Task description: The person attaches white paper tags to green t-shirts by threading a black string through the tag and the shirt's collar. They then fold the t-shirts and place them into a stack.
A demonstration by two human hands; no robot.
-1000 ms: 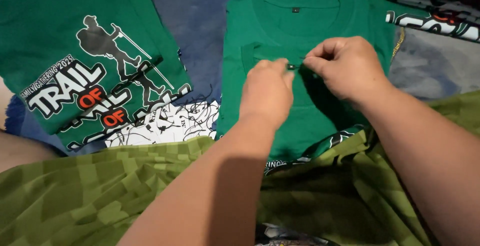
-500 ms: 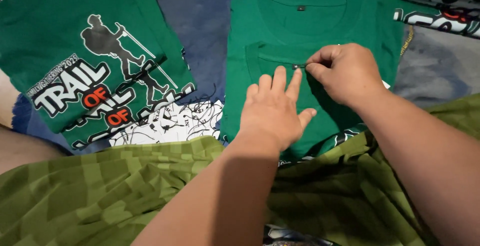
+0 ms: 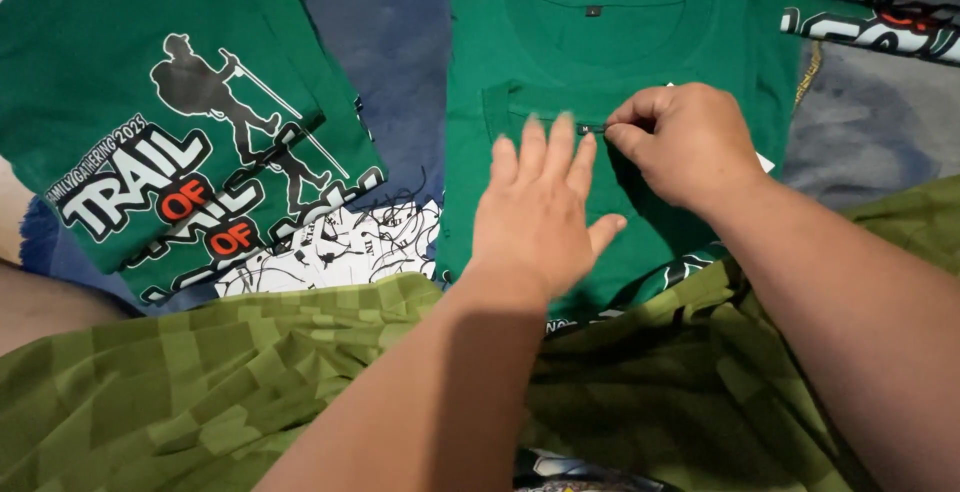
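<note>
Across your lap lies a green patterned cloth (image 3: 200, 382). Beyond it, a folded plain green shirt (image 3: 600, 42) lies flat in the middle, collar away from you, with a stack of printed green shirts (image 3: 150, 102) well to its left. Your left hand (image 3: 540, 217) rests open and flat on the plain shirt, fingers spread, gripping nothing. Your right hand (image 3: 690, 142) sits just beside it, thumb and forefinger pinched on a small dark tag (image 3: 592, 129) at a fold in that shirt.
</note>
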